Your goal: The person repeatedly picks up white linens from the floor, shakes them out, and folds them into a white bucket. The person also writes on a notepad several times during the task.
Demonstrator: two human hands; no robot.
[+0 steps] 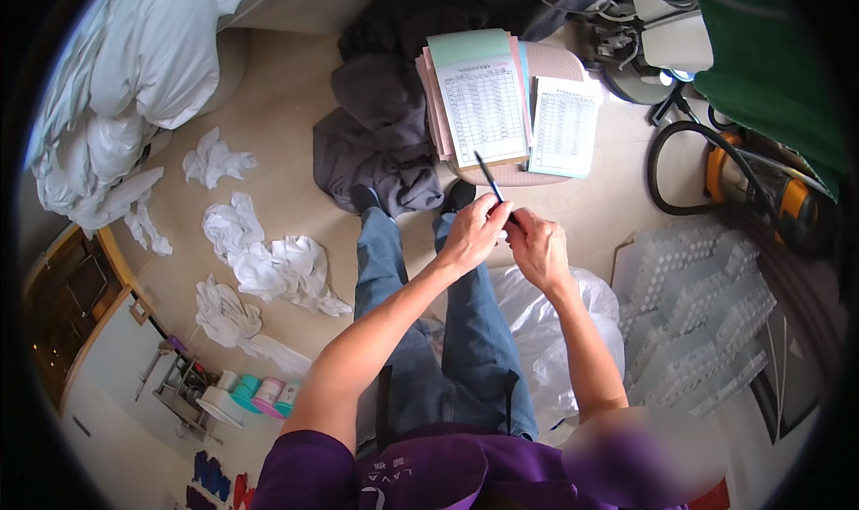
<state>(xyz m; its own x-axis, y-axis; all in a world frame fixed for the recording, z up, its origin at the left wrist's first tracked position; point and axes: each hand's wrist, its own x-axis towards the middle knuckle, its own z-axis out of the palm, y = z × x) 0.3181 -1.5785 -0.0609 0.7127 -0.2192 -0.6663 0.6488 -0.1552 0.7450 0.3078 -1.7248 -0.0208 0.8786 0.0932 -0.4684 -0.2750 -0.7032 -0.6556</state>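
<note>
In front of my lap my two hands meet around a slim dark pen (491, 180) with a blue section. My left hand (475, 233) pinches it, and its dark end points up and away from me. My right hand (538, 245) closes on the lower part just beside the left. A small white bit shows between the fingers; what it is I cannot tell. Beyond the pen, a stack of printed table forms (484, 111) with pink and green sheets lies on a pink stool (557, 60). A smaller pile of forms (565, 126) rests to its right.
Crumpled white cloths (282, 268) lie on the floor at left, below a heap of white linen (141, 54). Dark grey fabric (382, 147) bunches beside the stool. At right are an orange-and-black vacuum cleaner (728, 168), a clear plastic bag (537, 309) and translucent packaging (698, 315).
</note>
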